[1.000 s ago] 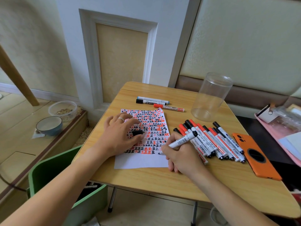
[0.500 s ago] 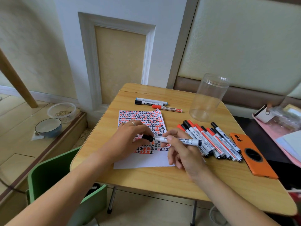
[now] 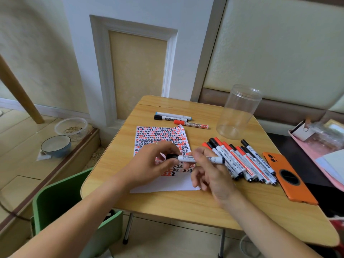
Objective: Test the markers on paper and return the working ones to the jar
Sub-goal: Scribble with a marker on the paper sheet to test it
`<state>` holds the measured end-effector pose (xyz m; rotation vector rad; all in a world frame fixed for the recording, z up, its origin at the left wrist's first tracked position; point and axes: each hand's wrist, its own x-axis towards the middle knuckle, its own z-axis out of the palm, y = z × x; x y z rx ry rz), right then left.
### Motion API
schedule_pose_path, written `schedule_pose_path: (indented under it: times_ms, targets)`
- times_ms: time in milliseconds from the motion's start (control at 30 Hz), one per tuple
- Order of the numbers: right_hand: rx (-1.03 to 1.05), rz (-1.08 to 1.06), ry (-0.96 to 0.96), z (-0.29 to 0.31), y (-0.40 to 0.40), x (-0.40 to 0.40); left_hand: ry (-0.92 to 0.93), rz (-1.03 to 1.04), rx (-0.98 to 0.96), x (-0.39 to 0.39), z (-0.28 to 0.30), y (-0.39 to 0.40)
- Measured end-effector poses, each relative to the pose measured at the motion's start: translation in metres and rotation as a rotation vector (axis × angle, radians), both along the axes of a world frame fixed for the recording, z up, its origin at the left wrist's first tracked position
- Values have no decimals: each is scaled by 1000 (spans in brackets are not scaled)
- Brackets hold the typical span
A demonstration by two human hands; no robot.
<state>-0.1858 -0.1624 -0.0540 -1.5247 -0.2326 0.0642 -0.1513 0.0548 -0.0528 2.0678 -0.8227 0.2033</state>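
A white sheet of paper (image 3: 160, 135) covered with red and black marks lies on the wooden table (image 3: 186, 205). Over it my left hand (image 3: 150, 164) pinches a black cap (image 3: 171, 156) sitting on the tip end of a white marker (image 3: 202, 159). My right hand (image 3: 208, 170) pinches that marker's barrel, which lies level. A pile of several red and black markers (image 3: 242, 161) lies to the right. An empty clear plastic jar (image 3: 238, 112) stands upright at the back right.
Three markers (image 3: 178, 120) lie apart behind the paper. An orange phone (image 3: 290, 177) lies face down at the table's right edge. A green chair (image 3: 61, 202) stands at the near left. Bowls (image 3: 55, 146) sit on the floor to the left. A pink tray (image 3: 316, 146) sits further right.
My right hand stopped writing and swung the marker level. My left hand lifted the black cap off the paper and brought it onto the marker's tip.
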Motion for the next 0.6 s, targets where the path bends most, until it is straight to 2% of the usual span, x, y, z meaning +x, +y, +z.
schedule_pose_path:
  times_ms: [167,367,600]
  targets:
    - [112,-81,95,3,-4,1,63,61,-19,6,5,17]
    - [-104,-69,20,-4,1,0,257,-10,-205,-7,1,0]
    - [-206,-33,-20,-2,1,-3,382,-20,-332,-9,1,-10]
